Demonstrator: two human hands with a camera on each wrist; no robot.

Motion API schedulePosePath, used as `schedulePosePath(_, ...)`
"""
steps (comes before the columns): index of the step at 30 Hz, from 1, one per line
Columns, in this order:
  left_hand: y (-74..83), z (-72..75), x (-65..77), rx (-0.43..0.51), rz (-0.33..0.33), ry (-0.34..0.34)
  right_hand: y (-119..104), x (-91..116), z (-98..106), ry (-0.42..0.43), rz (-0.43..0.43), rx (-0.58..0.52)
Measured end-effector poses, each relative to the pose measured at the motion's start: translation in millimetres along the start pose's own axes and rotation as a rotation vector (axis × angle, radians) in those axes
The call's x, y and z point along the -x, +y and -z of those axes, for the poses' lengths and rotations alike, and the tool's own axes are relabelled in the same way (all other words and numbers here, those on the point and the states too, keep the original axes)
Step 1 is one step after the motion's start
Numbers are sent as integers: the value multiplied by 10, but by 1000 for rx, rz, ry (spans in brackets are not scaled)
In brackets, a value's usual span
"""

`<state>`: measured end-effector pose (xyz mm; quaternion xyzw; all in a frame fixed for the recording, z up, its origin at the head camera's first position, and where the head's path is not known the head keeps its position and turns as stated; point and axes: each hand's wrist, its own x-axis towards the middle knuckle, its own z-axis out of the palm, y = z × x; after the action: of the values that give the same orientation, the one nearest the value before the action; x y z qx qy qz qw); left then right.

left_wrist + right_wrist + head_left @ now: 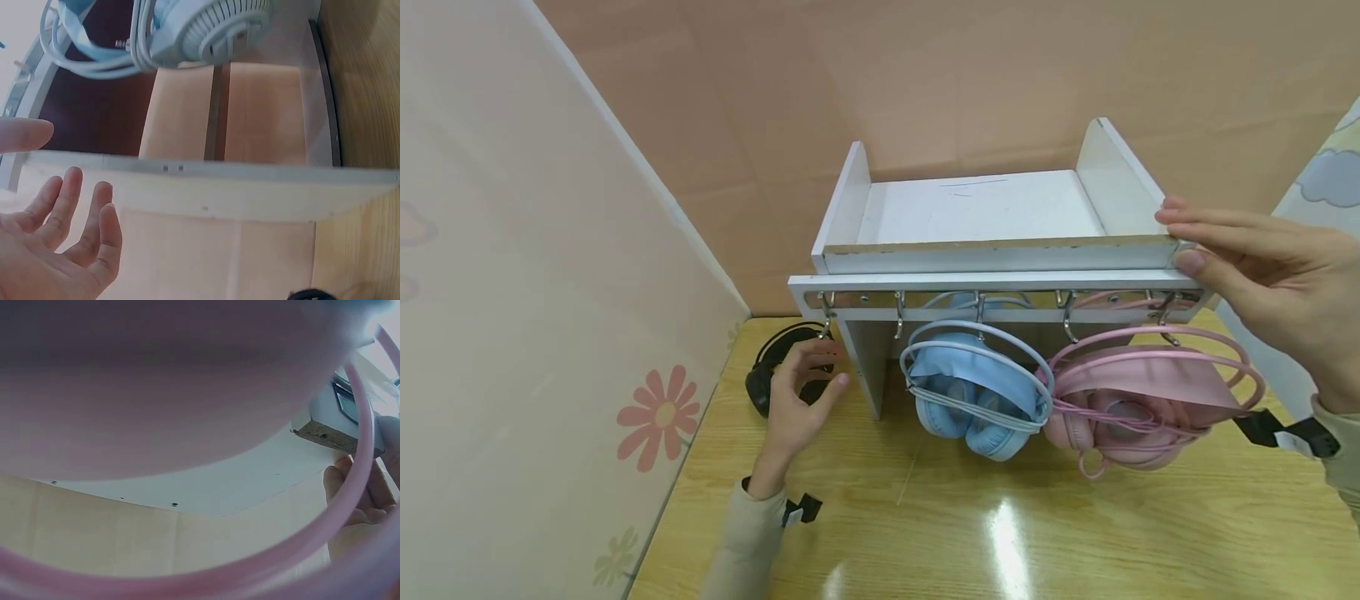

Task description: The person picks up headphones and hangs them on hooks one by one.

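Left grip (796, 415) released, right grip (1285, 265) grasping rack (1000, 261), head view alone identifying black headphones (760, 387)

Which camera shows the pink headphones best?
The head view: the pink headphones hang there nearly whole in sight. The right wrist view shows only cut-off, close-up pink parts; the left wrist view, none.

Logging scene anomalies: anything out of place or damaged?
Black headphones lie on the table left of the white rack, while the blue pair and pink pair hang from it. Stray dark lines mark its top shelf and its front edge shows bare brown board.
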<state>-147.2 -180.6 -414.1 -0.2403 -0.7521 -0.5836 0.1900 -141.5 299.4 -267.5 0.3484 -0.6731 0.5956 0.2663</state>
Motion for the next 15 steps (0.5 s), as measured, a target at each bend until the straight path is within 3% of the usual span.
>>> schedulePosePath(7, -74, 233, -70, -23, 12, 55, -44, -3, -27, -9, 22, -39)
schedulePosePath(15, -236, 534, -129, -47, 85, 154, -79, -14, -62, 4, 36, -107)
